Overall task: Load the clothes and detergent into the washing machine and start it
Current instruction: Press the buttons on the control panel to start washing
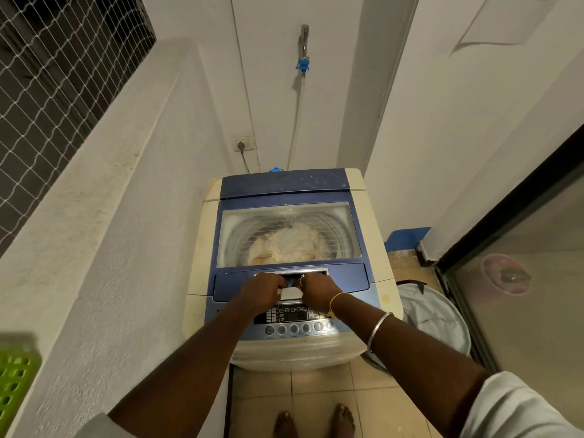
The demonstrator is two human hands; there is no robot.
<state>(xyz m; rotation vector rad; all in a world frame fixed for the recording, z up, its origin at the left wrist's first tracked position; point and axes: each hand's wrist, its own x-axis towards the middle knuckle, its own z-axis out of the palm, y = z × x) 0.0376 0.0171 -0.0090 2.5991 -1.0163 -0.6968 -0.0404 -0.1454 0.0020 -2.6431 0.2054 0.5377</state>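
The left hand (264,290) and right hand (316,289) both curl fingers into the dark handle slot (292,275) of the cream, blue-lidded washing machine (202,248). Pale crumpled clothes (289,243) sit inside its drum. A slipping lid could bang down, or wrists could nudge the grey button panel (292,314).

soft, even indoor light is seen; lines are bent by wide-angle distortion at the edges; the green basket (14,384) at lower left is blurred.

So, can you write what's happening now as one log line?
lid: shut | clothes: in drum | left hand, right hand: grip lid handle | buttons: untouched
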